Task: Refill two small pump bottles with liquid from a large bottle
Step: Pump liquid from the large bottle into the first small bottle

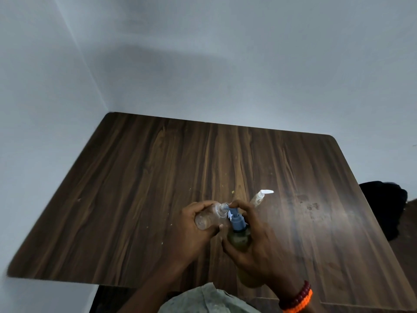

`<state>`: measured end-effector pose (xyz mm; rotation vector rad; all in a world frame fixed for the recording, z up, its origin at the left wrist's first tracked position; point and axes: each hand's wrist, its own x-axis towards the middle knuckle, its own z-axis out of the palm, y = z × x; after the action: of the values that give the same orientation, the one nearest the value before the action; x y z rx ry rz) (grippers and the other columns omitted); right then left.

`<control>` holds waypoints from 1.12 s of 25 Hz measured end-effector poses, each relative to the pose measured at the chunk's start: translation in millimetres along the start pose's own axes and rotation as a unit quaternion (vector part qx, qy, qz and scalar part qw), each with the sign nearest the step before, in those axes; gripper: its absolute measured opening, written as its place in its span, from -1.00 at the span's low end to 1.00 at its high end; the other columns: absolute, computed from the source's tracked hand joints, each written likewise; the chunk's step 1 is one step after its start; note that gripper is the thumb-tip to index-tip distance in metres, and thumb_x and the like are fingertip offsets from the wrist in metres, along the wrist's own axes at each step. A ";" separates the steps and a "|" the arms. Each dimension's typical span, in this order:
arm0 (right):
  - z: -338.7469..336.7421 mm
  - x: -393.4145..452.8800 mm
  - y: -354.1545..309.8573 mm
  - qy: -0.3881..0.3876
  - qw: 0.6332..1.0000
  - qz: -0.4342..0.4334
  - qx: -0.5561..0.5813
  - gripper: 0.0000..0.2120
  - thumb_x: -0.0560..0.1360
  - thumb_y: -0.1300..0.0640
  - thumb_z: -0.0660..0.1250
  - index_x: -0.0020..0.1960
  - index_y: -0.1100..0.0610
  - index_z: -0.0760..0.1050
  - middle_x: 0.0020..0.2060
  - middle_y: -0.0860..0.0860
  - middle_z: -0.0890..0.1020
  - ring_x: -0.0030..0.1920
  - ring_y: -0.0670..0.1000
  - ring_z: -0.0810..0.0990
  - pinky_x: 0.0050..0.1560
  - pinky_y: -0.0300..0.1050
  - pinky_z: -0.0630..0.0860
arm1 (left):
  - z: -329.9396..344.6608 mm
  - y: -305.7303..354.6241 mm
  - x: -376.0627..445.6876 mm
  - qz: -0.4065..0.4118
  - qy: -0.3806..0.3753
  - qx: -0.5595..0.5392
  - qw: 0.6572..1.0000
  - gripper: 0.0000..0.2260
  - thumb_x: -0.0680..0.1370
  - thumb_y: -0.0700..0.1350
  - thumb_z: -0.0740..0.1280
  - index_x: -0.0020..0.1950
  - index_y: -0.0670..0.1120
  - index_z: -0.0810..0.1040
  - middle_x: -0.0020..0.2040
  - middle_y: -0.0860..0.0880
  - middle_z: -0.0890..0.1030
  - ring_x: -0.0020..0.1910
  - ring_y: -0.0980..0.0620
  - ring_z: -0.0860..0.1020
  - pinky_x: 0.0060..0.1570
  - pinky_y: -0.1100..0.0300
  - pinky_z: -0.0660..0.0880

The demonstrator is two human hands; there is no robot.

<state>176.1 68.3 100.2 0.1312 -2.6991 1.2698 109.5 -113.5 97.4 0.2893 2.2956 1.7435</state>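
Observation:
My left hand (191,227) grips a small clear bottle (208,214), tilted on its side, its open threaded neck against the blue pump head. My right hand (252,240) grips the large bottle (240,239) of yellow-green liquid, and its fingers curl over the blue pump (235,219). The large bottle stands at the table's near edge, its lower part hidden by my right hand. A second small clear bottle (257,199) with a white pump (266,192) stands just behind my right hand.
A dark wood-grain table (158,177) fills the view, set into a corner of pale walls. Small crumbs and a dull smear mark its surface. A dark object (383,199) sits past the right edge. Red and orange bracelets (297,299) circle my right wrist.

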 end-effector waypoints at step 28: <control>10.2 -9.8 -8.9 0.072 0.991 0.105 0.046 -0.20 0.30 0.45 0.62 0.31 -0.20 0.48 0.24 0.31 0.63 0.09 -0.35 0.59 0.26 -0.59 0.38 | 9.1 -8.6 1.3 -0.002 -0.031 0.016 0.999 -0.60 0.41 -0.15 0.64 0.18 0.13 0.68 0.06 0.12 0.76 0.07 0.24 0.70 0.04 0.33 0.63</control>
<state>185.9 54.8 98.8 -0.2315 -2.5849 1.4027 111.0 -107.0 86.7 0.3395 2.2793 1.6732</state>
